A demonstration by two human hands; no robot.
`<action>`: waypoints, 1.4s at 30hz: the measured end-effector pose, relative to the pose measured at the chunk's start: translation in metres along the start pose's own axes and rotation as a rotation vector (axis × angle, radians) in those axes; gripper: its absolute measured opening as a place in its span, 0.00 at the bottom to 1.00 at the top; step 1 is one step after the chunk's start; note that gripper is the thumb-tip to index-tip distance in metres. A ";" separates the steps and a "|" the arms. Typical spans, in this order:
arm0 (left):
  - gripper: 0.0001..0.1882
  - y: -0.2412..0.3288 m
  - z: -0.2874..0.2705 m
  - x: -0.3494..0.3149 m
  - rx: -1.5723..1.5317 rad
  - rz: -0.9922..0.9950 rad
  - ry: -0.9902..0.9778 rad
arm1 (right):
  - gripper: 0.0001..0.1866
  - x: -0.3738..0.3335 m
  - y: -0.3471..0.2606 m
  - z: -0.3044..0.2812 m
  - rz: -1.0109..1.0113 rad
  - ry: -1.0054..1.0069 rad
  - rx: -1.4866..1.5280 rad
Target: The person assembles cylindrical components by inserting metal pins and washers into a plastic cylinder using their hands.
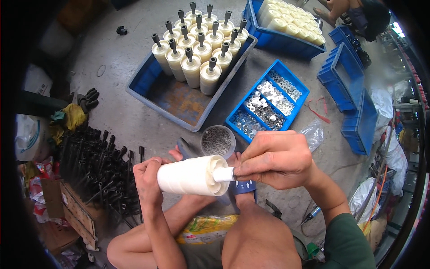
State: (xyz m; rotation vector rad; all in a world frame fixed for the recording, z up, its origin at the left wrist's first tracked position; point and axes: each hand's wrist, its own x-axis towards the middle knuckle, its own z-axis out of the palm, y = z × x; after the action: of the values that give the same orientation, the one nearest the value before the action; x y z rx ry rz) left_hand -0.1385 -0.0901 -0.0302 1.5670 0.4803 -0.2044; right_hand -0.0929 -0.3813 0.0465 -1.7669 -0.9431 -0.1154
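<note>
A white plastic cylinder point(186, 176) lies nearly level in front of me, its recessed end turned to the right. My left hand point(149, 179) is wrapped round its left end. From the middle of the right end juts a white sleeve with a metal tip point(224, 174). The fingers of my right hand point(282, 161) are pinched together at that tip. Whatever small piece they may hold is hidden by the fingertips. Just beyond the cylinder stands a round tub point(202, 142) of small metal pieces.
A blue crate point(174, 101) holds similar cylinders point(191, 74) topped with black stems. Right of it sits a divided blue tray point(299, 106) of small parts. More cylinders fill another crate point(293, 47). Black rods point(98, 166) are heaped left. A person point(358, 18) sits far right.
</note>
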 end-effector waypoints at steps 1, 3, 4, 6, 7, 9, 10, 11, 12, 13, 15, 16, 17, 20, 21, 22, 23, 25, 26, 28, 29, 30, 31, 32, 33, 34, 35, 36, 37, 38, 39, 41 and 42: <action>0.18 0.002 0.001 -0.001 -0.001 0.009 0.017 | 0.11 0.000 0.000 0.000 0.029 0.001 0.021; 0.18 0.003 0.001 -0.001 0.009 0.029 0.037 | 0.11 -0.001 0.001 0.001 0.074 0.005 0.051; 0.18 0.004 0.001 -0.001 0.021 0.039 0.041 | 0.11 -0.001 0.002 0.001 0.089 0.009 0.058; 0.18 0.004 0.000 -0.002 0.041 0.061 0.062 | 0.11 -0.001 0.001 0.001 0.164 0.008 0.082; 0.18 0.004 0.001 -0.002 0.050 0.073 0.079 | 0.12 0.000 0.000 0.000 0.223 0.003 0.098; 0.18 0.003 0.000 -0.002 0.056 0.080 0.101 | 0.12 -0.001 -0.001 -0.002 0.272 -0.011 0.070; 0.18 0.003 0.000 -0.002 0.053 0.077 0.106 | 0.12 -0.002 0.000 -0.003 0.262 -0.019 0.026; 0.18 0.002 0.000 -0.001 0.051 0.073 0.111 | 0.12 -0.004 0.001 -0.004 0.252 -0.028 -0.017; 0.18 0.002 -0.001 -0.001 0.054 0.072 0.108 | 0.12 -0.005 0.005 -0.001 0.162 0.005 -0.052; 0.18 0.002 -0.001 -0.001 0.056 0.070 0.104 | 0.13 -0.004 0.004 -0.001 0.135 -0.006 -0.094; 0.18 0.002 -0.001 -0.001 0.052 0.058 0.097 | 0.13 -0.003 0.001 -0.002 0.081 -0.028 -0.179; 0.18 0.000 -0.001 0.000 0.045 0.048 0.092 | 0.14 -0.004 0.005 -0.001 0.028 -0.022 -0.207; 0.18 -0.001 0.000 0.001 0.038 0.037 0.088 | 0.12 -0.006 0.006 0.001 0.007 -0.012 -0.222; 0.17 -0.005 -0.002 0.003 0.022 -0.008 0.037 | 0.10 -0.009 0.012 0.007 -0.104 0.021 -0.264; 0.17 -0.005 -0.003 0.003 0.028 -0.016 0.032 | 0.10 -0.010 0.013 0.007 -0.139 0.012 -0.295; 0.17 -0.005 -0.003 0.003 0.034 -0.023 0.027 | 0.11 -0.011 0.014 0.006 -0.175 0.004 -0.326; 0.17 -0.005 -0.003 0.004 0.040 -0.031 0.022 | 0.11 -0.012 0.014 0.005 -0.210 -0.005 -0.357; 0.17 -0.008 -0.004 0.004 0.023 -0.061 0.020 | 0.11 -0.011 0.016 0.005 -0.231 -0.002 -0.371; 0.17 -0.008 -0.005 0.004 0.014 -0.076 0.018 | 0.11 -0.011 0.017 0.004 -0.242 -0.001 -0.379; 0.18 -0.005 -0.002 0.002 0.022 -0.037 0.043 | 0.11 -0.010 0.016 0.003 -0.225 0.002 -0.375; 0.18 -0.003 -0.001 0.001 0.026 -0.018 0.055 | 0.11 -0.009 0.016 0.003 -0.217 0.003 -0.373; 0.18 -0.001 0.000 0.001 0.042 -0.004 0.061 | 0.11 -0.010 0.016 0.003 -0.214 0.006 -0.389; 0.18 0.000 0.000 0.000 0.059 0.011 0.066 | 0.11 -0.010 0.017 0.002 -0.211 0.008 -0.405; 0.18 0.001 0.000 0.000 0.075 0.025 0.072 | 0.11 -0.010 0.017 0.002 -0.208 0.011 -0.422; 0.18 0.001 0.000 0.000 0.075 0.027 0.093 | 0.11 -0.009 0.016 0.002 -0.190 0.006 -0.428; 0.18 0.002 0.001 -0.001 0.075 0.030 0.113 | 0.10 -0.009 0.014 0.002 -0.171 0.001 -0.434; 0.18 0.002 0.001 -0.001 0.075 0.032 0.134 | 0.10 -0.008 0.012 0.002 -0.152 -0.003 -0.440; 0.18 0.002 0.001 -0.002 0.072 0.032 0.147 | 0.10 -0.008 0.012 0.003 -0.119 0.006 -0.417; 0.18 0.002 0.001 -0.002 0.070 0.031 0.160 | 0.10 -0.009 0.012 0.004 -0.085 0.016 -0.393; 0.18 0.002 0.001 -0.003 0.067 0.030 0.173 | 0.10 -0.008 0.012 0.005 -0.052 0.026 -0.369; 0.18 0.004 0.001 -0.003 0.080 0.043 0.171 | 0.10 -0.007 0.011 0.006 0.016 0.034 -0.283; 0.18 0.008 0.001 -0.004 0.106 0.068 0.166 | 0.10 -0.005 0.010 0.005 0.151 0.050 -0.110; 0.18 0.008 0.000 -0.004 0.124 0.080 0.170 | 0.10 -0.005 0.010 0.004 0.198 0.042 -0.067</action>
State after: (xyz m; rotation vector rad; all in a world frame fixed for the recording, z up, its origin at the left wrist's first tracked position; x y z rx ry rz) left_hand -0.1387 -0.0903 -0.0215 1.7297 0.5445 -0.0404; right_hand -0.0915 -0.3820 0.0349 -1.9023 -0.7367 -0.0573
